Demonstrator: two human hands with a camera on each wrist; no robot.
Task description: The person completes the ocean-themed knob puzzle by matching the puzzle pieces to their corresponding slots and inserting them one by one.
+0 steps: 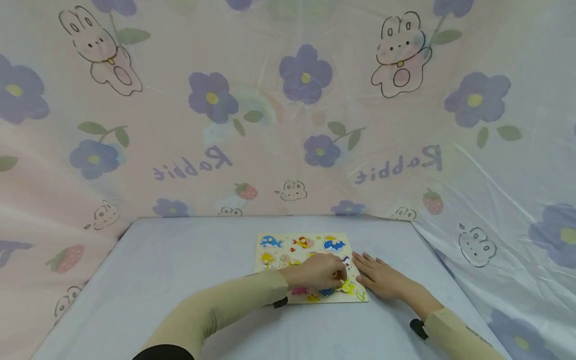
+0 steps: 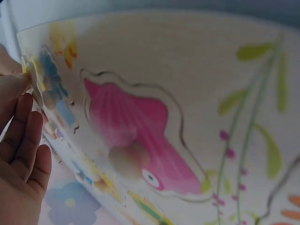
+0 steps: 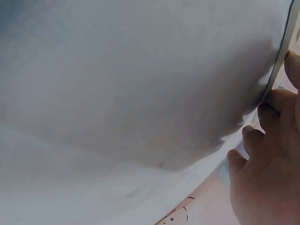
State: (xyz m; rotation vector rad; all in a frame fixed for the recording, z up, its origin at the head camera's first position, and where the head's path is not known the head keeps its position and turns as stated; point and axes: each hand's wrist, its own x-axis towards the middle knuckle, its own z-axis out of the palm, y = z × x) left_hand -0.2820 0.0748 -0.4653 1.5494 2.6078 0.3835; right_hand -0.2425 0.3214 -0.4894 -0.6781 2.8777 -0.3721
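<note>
A wooden knob puzzle board with sea-animal pieces lies on the table. My left hand reaches over its lower right part. Between thumb and fingers it pinches a flat yellow puzzle piece, seen edge-on in the left wrist view and tilted up from the board. A pink fish piece with a round knob sits in its outlined place nearby. My right hand rests beside the board, fingers extended and touching its right edge. In the right wrist view, the right hand is partly cut off.
A blue whale piece, a red-and-yellow fish piece and a dark blue whale piece lie along the board's far row. White cloth covers the table. Behind it hangs a rabbit-and-flower curtain.
</note>
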